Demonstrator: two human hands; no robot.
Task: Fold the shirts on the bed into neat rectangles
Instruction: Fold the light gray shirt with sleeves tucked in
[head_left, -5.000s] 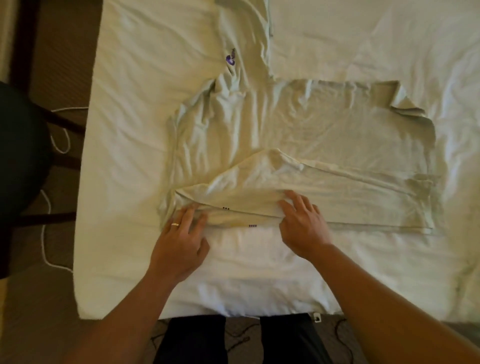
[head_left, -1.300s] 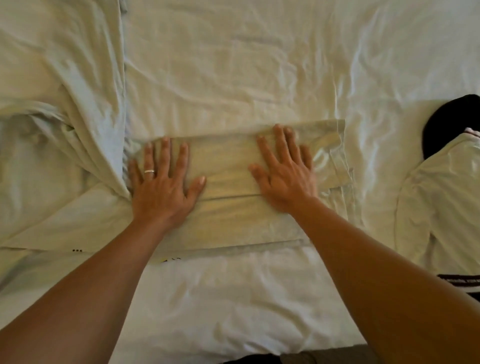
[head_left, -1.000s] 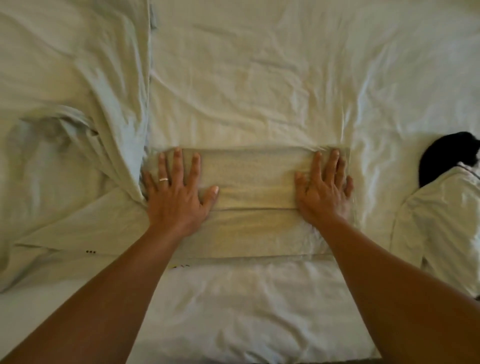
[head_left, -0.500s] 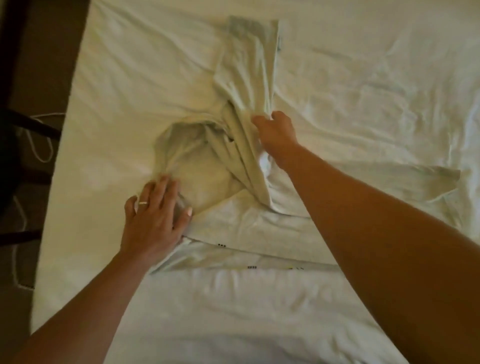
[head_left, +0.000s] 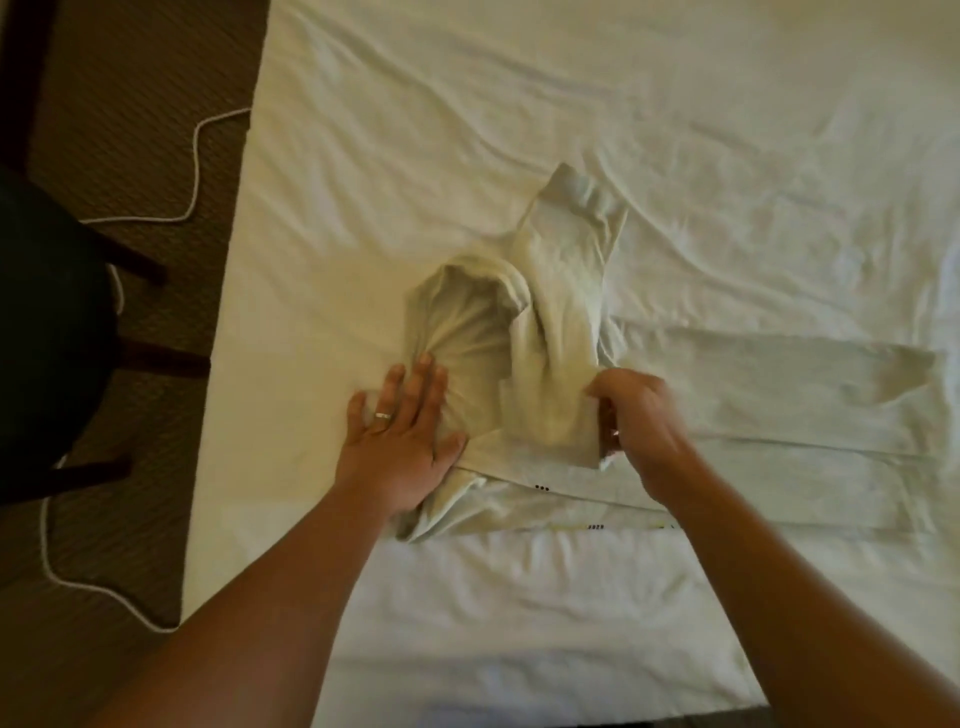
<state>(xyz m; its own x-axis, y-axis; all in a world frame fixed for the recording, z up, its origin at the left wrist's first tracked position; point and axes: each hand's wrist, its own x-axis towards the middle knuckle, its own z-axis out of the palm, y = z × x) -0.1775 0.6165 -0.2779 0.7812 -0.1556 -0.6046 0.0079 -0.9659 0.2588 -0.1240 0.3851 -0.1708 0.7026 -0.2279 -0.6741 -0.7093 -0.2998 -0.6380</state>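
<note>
A pale green shirt (head_left: 779, 410) lies partly folded across the white bed (head_left: 467, 130), its long body stretched to the right. Its left end is bunched, and a sleeve (head_left: 561, 291) runs from the far side down over the body. My left hand (head_left: 400, 436) presses flat on the bunched shoulder, fingers straight, a ring on one finger. My right hand (head_left: 634, 421) grips the near edge of the sleeve, fingers curled round the cloth, slightly blurred.
The bed's left edge runs beside brown carpet (head_left: 130, 104) with a white cable (head_left: 197, 171) looping over it. A dark chair (head_left: 47, 332) stands left of the bed. Wrinkled sheet spreads beyond and in front of the shirt.
My right hand has pulled the sleeve from the far side down toward me over the shirt body. My left hand stays pressed on the bunched shoulder.
</note>
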